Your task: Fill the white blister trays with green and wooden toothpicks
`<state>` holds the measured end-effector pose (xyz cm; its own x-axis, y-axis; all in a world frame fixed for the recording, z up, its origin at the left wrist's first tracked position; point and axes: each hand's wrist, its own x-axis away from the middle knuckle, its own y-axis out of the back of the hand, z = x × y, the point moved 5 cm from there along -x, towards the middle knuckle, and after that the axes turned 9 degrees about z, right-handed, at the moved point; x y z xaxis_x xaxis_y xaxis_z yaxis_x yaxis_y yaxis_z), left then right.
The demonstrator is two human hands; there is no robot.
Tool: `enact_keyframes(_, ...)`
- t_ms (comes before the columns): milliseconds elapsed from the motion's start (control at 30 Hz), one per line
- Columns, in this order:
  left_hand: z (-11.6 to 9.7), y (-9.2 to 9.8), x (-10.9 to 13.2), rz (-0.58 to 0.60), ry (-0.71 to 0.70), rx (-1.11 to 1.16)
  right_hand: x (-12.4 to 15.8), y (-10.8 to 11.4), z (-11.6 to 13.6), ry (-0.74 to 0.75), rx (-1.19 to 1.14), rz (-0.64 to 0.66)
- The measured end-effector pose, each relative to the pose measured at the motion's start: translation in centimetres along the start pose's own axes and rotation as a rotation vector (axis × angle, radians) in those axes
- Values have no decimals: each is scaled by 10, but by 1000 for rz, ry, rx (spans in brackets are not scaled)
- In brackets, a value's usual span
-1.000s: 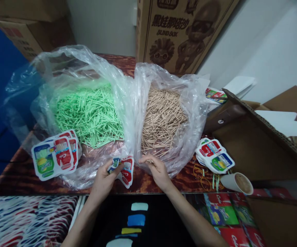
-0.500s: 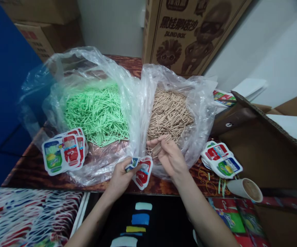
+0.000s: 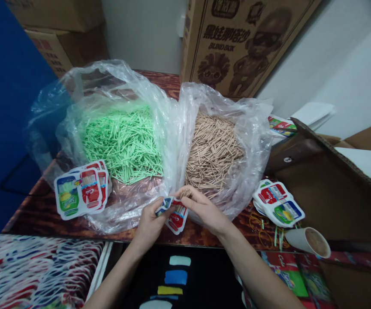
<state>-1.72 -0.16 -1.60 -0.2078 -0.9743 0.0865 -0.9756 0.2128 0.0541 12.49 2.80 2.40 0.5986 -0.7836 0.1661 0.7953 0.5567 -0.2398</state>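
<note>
My left hand [image 3: 151, 219] is closed on a red, blue and white packet [image 3: 176, 218] with a cola picture, held over the table's front edge. A small bunch of brown sticks [image 3: 185, 194] is pinched in my right hand [image 3: 201, 209], right at the packet's upper edge. Whether the stick ends are inside the packet I cannot tell. Behind my right hand, a clear plastic bag [image 3: 256, 128] holds a heap of brown sticks [image 3: 214, 150]. Beside it on the left, another clear bag [image 3: 114, 77] holds a heap of green sticks [image 3: 124, 146].
Filled packets lie stacked at the left [image 3: 80, 189] and a smaller stack [image 3: 280, 204] at the right. Near that are rubber bands [image 3: 265, 238], loose green sticks and a paper cup [image 3: 307, 241] lying tilted. An open carton [image 3: 327, 189] stands right; a large carton [image 3: 233, 47] stands behind.
My right hand has moved left and slightly down from the brown heap, bringing its sticks to the packet. My left hand stays almost in place with the packet.
</note>
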Motion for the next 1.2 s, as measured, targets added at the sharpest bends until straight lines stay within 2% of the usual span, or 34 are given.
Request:
enact_keyframes(133,-2,7,2,-65,-16,-9,15,-9,14,143,416,-170)
enact_keyframes(200,-2,12,4,-99,-11,-18,21,-19,18,192,582,-179)
enact_keyframes(267,-1,17,6,-123,16,-5,25,-22,18,221,611,-143)
enact_keyframes(333,2,21,9,-133,62,34,27,-8,17,244,562,-173)
enact_keyframes(400,6,23,11,-140,105,84,28,22,14,237,584,-297)
enact_keyframes(500,10,24,13,-157,139,149,23,72,3,108,943,-473)
enact_keyframes(567,11,23,13,-152,154,173,15,90,-7,12,1246,-447)
enact_keyframes(633,10,21,13,-141,160,178,8,97,-16,-60,1502,-394)
enact_keyframes(700,9,19,12,-135,155,166,5,97,-21,-84,1658,-345)
enact_keyframes(767,8,20,12,-133,142,150,4,96,-21,-76,1720,-310)
enact_keyframes(900,9,22,11,-145,125,153,9,104,-12,-99,1659,-297)
enact_keyframes(1000,7,21,10,-142,123,144,18,100,5,-33,1359,-361)
enact_keyframes(1067,4,20,9,-133,116,134,24,84,21,89,1041,-403)
enact_keyframes(1133,1,17,8,-117,107,121,27,59,36,209,742,-402)
enact_keyframes(1200,-2,14,7,-105,96,99,29,33,48,333,627,-449)
